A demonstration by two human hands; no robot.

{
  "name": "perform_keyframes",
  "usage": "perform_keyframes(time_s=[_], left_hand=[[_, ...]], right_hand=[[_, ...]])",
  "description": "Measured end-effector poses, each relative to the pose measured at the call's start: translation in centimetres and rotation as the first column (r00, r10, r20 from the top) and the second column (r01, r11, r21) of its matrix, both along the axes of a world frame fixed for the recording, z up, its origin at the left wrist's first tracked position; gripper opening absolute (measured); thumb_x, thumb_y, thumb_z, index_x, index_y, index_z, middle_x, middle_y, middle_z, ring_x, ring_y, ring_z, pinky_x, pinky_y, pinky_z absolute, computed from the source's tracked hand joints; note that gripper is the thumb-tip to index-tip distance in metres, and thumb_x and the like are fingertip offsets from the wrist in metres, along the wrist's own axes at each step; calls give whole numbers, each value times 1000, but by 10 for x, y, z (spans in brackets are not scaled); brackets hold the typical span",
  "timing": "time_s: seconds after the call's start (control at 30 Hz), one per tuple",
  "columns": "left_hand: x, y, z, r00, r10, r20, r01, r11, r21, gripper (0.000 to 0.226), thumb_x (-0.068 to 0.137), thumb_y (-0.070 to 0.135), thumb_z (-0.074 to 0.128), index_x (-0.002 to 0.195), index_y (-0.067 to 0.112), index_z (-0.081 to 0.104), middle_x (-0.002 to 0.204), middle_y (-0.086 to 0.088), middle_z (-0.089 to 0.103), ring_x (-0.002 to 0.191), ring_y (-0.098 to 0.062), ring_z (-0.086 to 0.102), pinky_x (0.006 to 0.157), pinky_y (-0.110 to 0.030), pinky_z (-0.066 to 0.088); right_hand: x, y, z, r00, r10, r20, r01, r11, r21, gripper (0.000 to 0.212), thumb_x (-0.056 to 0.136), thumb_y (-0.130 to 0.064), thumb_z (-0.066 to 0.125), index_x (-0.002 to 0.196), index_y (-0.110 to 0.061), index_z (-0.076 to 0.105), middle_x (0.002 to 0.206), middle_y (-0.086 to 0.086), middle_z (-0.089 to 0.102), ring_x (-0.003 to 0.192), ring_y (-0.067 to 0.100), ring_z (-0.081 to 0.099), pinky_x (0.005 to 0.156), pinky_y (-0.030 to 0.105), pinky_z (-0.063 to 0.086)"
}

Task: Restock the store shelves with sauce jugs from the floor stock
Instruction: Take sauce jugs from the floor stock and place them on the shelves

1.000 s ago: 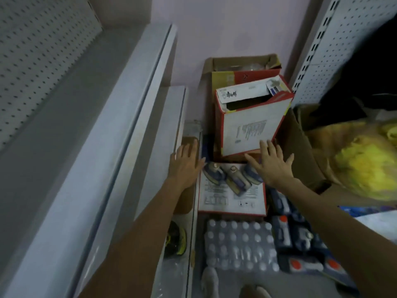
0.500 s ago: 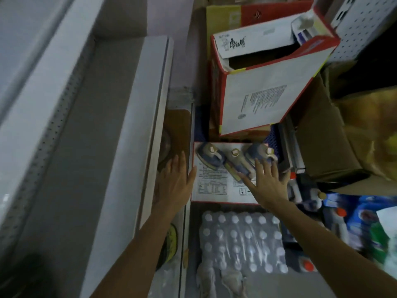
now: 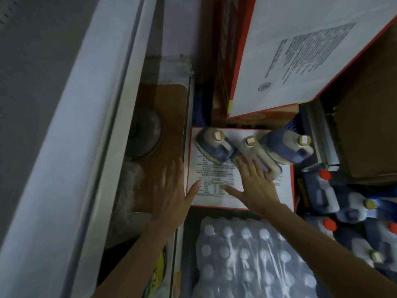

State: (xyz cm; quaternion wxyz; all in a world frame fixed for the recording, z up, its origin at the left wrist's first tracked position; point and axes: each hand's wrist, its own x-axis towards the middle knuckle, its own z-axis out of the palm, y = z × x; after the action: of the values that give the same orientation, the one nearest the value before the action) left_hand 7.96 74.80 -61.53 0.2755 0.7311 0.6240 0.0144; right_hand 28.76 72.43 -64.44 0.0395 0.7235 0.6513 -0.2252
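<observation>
Three sauce jugs with gold caps stand in a row on a flat white, red-edged box [image 3: 214, 196]: a left jug [image 3: 212, 145], a middle jug [image 3: 251, 149] and a right jug [image 3: 287, 147]. My right hand [image 3: 255, 186] reaches over the box with fingers spread, its fingertips at the base of the middle jug. My left hand [image 3: 174, 190] hovers flat with straight fingers at the box's left edge, over a brown board [image 3: 163, 108]. Neither hand holds anything.
White shelf edges [image 3: 86, 136] run along the left. A tall white and red carton [image 3: 300, 57] leans behind the jugs. A shrink-wrapped pack of bottles [image 3: 247, 254] lies in front. More jugs with orange and gold caps [image 3: 343, 203] crowd the right, beside a brown cardboard box [image 3: 365, 136].
The view has dropped closer to the floor stock. Both hands have come lower and nearer the jugs; my right hand shifted left from the right jug toward the middle one.
</observation>
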Motion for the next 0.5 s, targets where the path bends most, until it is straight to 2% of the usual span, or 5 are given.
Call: perform_keyframes(time_s=[0.13,0.2,0.3,0.4,0.5], left_hand=[[-9,-7,-43,977,-94,-194,89,995,-35,135,34,73,-53,153,28,-6,160,-8,-12,148,-29,0,117,-44,10],[-9,-14,-55,985,22,-172,-24,1000,-12,122,45,78,-45,151,30,-12,161,-4,-6,147,-26,6,117,-43,14],[-11,-22,-65,993,59,-106,-57,998,26,108,62,81,-31,152,25,-7,161,-1,10,145,-23,18,116,-37,18],[-20,-26,-75,992,32,-118,-30,999,18,112,61,81,-33,153,25,-2,160,-1,14,145,-22,20,115,-34,18],[-27,-27,-77,987,16,-161,-23,999,-41,108,60,79,-34,151,26,-11,161,-1,6,147,-21,12,117,-35,13]], right_hand=[[-15,37,-32,958,-214,-192,217,976,-5,101,73,-78,35,151,-18,15,157,8,23,141,26,29,107,48,39],[-21,55,-47,920,-272,-282,288,957,18,95,77,-70,52,150,-19,18,154,8,29,137,27,36,103,48,42],[-21,79,-68,872,-323,-367,364,930,47,77,81,-50,68,141,-17,32,141,8,45,124,28,49,95,46,48],[-23,93,-77,805,-411,-427,455,891,0,55,83,-42,69,124,-15,45,126,10,51,112,29,53,84,36,46],[-24,103,-74,856,-362,-370,390,921,3,41,89,-31,65,123,-10,56,122,5,42,117,28,45,90,23,36]])
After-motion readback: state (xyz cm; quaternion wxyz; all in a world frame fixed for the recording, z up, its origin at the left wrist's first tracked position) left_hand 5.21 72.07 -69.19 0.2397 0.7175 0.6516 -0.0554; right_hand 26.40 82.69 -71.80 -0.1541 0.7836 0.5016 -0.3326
